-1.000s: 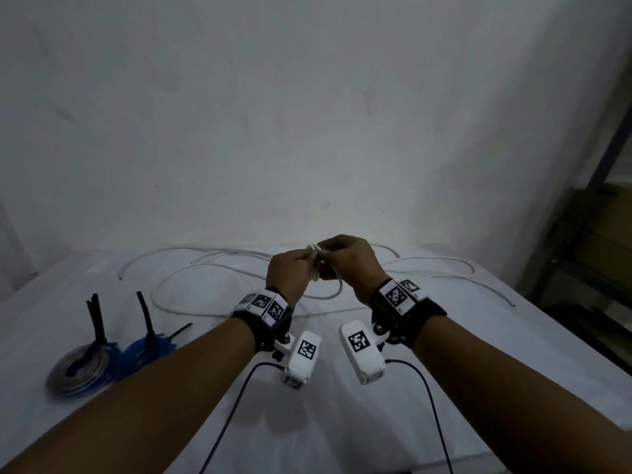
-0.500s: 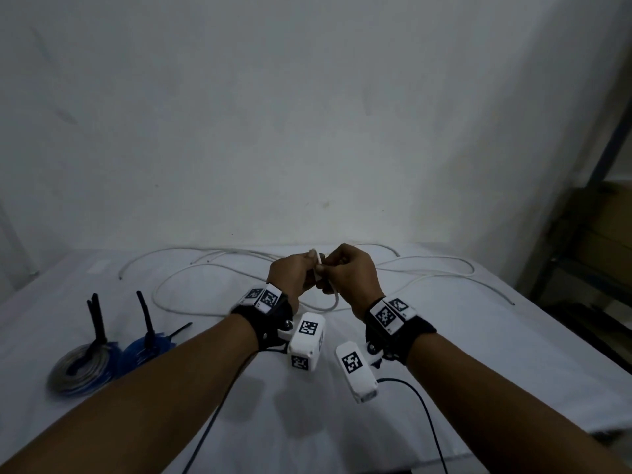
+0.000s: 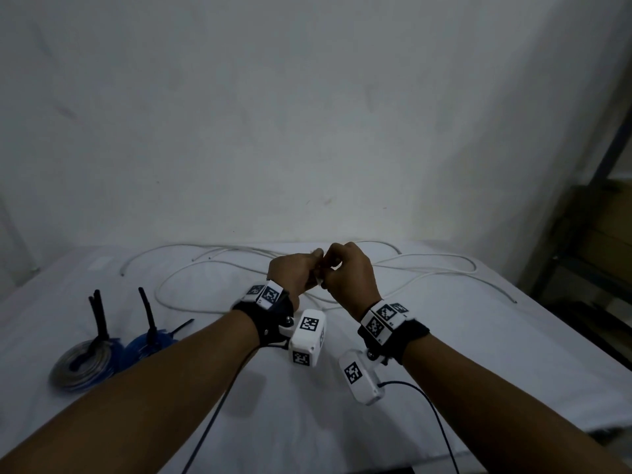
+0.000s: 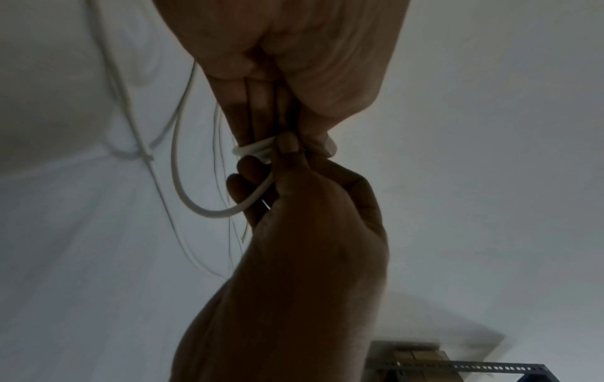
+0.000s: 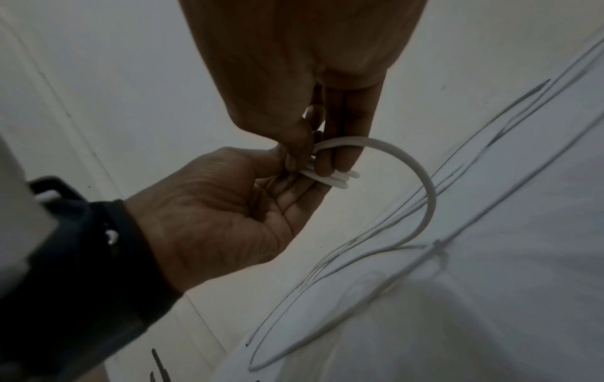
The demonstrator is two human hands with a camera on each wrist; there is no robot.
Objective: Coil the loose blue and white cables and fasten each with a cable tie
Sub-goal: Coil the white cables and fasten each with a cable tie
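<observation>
A long white cable [image 3: 444, 258] lies in loose loops across the far side of the white table [image 3: 444, 354]. Above the table's middle, my left hand [image 3: 295, 273] and right hand [image 3: 347, 271] meet, and both pinch a small bundle of it. In the left wrist view my left hand [image 4: 307, 232] presses its thumb on a few tight turns of the white cable [image 4: 251, 151]. My right hand [image 4: 294, 51] holds them from above. In the right wrist view the right hand [image 5: 340, 129] and left hand [image 5: 222, 212] clamp short folded strands, and a loop of white cable [image 5: 428, 191] arches down to the table.
At the table's left stand a coiled grey-white cable [image 3: 80, 366] and a coiled blue cable [image 3: 147, 345], each bound with an upright black cable tie [image 3: 99, 313]. A wall rises behind the table. A metal shelf [image 3: 595, 254] stands at the right. Thin black wrist-camera leads hang below my forearms.
Both hands stay together on the white cable and have drawn slightly toward me. My wrists have turned, and the small loop hanging below the hands has been pulled in.
</observation>
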